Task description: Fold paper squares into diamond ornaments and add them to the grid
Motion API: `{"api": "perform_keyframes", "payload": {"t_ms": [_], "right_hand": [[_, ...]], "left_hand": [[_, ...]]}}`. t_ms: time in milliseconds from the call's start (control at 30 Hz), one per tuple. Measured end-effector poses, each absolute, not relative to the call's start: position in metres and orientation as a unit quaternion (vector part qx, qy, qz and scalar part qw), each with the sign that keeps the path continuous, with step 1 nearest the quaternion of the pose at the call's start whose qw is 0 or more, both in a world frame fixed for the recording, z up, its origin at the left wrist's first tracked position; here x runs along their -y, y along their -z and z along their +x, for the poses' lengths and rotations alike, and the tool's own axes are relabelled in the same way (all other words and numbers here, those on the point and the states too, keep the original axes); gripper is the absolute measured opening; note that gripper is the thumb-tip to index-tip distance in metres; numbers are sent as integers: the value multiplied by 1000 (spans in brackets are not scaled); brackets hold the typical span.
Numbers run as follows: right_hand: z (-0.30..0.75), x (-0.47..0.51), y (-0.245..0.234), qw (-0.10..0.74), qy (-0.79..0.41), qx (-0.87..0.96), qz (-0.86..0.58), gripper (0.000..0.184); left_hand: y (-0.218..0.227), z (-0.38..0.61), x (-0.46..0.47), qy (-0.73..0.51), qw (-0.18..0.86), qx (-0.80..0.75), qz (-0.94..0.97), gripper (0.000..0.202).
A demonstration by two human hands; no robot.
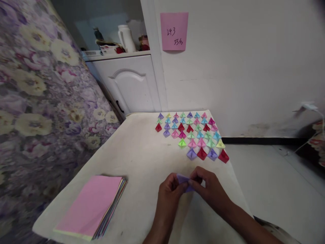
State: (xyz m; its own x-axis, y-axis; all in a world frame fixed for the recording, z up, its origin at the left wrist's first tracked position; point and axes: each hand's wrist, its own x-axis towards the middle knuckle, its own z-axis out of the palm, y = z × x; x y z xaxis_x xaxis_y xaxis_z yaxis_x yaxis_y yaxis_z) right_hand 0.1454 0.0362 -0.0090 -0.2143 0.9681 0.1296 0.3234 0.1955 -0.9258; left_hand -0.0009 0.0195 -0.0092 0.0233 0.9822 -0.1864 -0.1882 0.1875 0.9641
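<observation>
A small folded piece of purple paper [183, 179] is pinched between my two hands above the front part of the table. My left hand [169, 189] grips its left side, with thumb and fingers closed on it. The thumb and fingertips of my right hand [207, 184] press on its right side, and both thumbs nearly meet at the middle. My fingers hide part of the folds. Beyond my hands, several small folded paper pieces, such as a red one [202, 154] and a purple one [191, 154], lie in rows.
A stack of coloured paper [91, 203], pink on top, lies at the table's left front. The cream-covered table [142, 152] meets a white cabinet [132, 83] at the back. A floral curtain [50, 112] hangs left. A pink note [174, 32] is on the wall.
</observation>
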Motion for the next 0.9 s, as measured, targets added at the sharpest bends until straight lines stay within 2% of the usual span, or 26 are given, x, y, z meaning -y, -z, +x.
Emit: {"api": "perform_keyframes", "payload": {"t_ms": [267,367,500,900], "right_hand": [[147,-37,13,396,-409,663,-486,10],[146,-37,14,415,-356,675,-496,4],[145,-35,14,457,-277,704,-467,14],[144,-34,15,446,-299,707,-460,12]], "left_hand": [[7,0,-17,-427,574,-521,466,9],[11,1,-18,-426,574,-537,448,13],[16,0,-19,-444,570,-543,429,14],[20,1,-22,-450,573,-537,427,10]]}}
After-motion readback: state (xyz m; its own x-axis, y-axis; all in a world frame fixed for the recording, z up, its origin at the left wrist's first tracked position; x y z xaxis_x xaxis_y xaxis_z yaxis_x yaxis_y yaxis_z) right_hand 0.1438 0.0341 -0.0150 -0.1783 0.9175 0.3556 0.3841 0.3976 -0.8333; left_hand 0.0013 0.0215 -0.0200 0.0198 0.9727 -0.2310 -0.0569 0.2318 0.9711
